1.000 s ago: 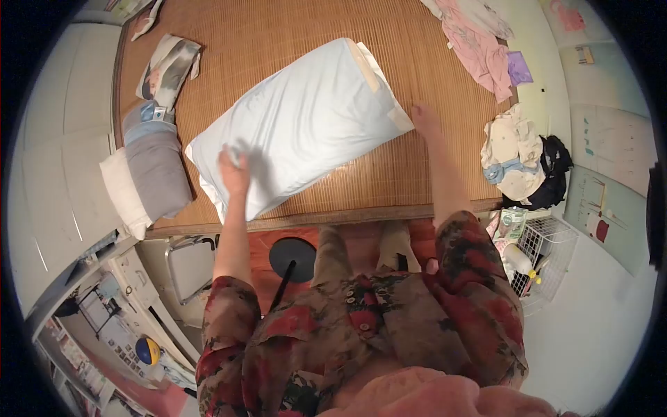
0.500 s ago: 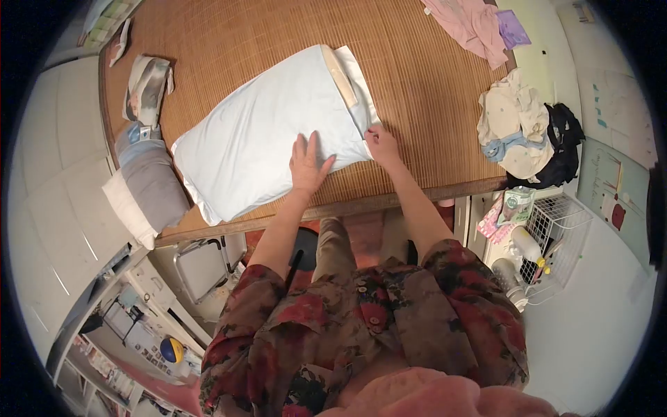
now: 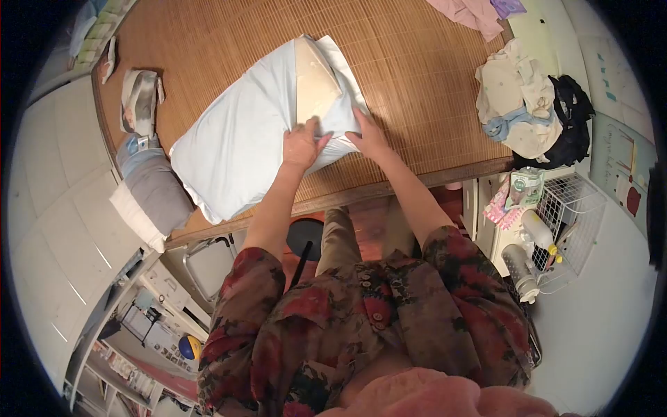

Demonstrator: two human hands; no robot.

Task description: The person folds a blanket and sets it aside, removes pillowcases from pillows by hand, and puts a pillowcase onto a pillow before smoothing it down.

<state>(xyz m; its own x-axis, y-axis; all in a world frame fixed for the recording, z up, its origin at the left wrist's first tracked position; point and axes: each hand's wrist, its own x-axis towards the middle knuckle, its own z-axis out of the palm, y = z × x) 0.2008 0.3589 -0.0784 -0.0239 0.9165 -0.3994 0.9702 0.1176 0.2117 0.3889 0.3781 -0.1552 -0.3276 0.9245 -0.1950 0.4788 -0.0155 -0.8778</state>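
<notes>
A light blue pillowcase (image 3: 233,132) lies on the bamboo mat with a cream pillow (image 3: 313,80) inside it. Its right end is open, and the top layer is folded back so that a broad part of the pillow shows. My left hand (image 3: 302,144) is closed on the edge of the folded-back layer, near the lower side. At the lower right corner of the open end, my right hand (image 3: 369,137) touches the case, thumb and fingers apart.
The bamboo mat (image 3: 410,83) covers the bed. Rolled grey bedding (image 3: 160,191) lies at the left edge, and cream clothes (image 3: 514,90) with black clothes (image 3: 573,121) at the right. A wire basket (image 3: 573,222) with bottles stands at the lower right.
The pillowcase's top layer has been pulled back to the left, exposing more of the pillow. My left hand has closed on its edge; my right hand has shifted slightly left and opened.
</notes>
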